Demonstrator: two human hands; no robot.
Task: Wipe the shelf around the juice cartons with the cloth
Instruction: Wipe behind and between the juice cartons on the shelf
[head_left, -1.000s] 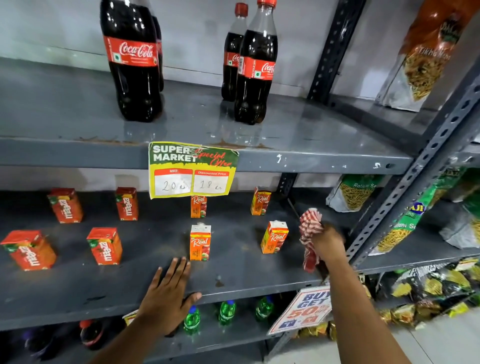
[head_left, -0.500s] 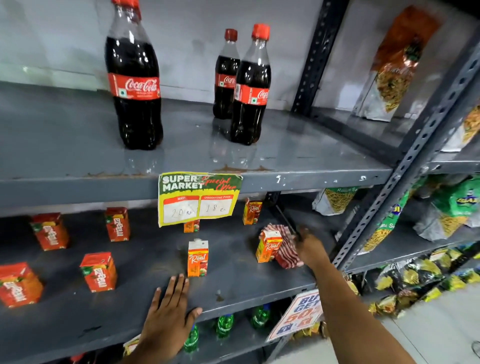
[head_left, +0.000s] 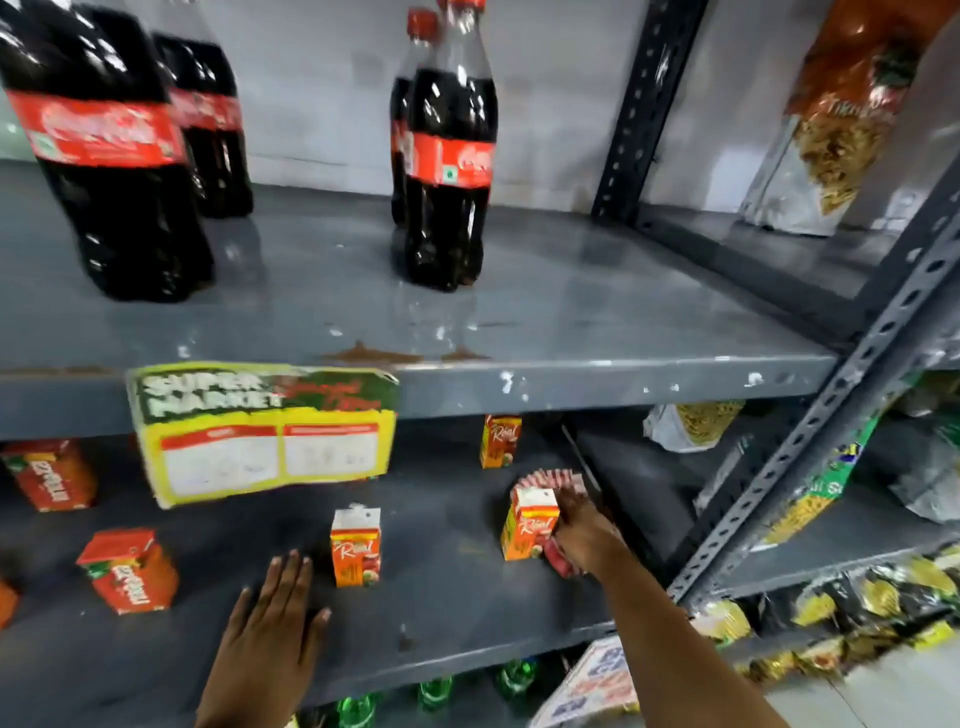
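Mostly hidden behind a juice carton (head_left: 529, 527) and the right hand (head_left: 579, 532): the striped cloth (head_left: 558, 477). Blurred past reading: the price tag (head_left: 262, 434). Cut off at the left edge: one red carton (head_left: 6, 603).

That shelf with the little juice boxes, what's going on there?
A person is cleaning it. Their right hand presses a red-and-white cloth onto the grey shelf, tucked behind and beside one orange juice carton near the shelf's right end. Their left hand lies flat and empty on the shelf's front edge, near another carton. Red cartons stand further left, and cola bottles sit on the shelf above.
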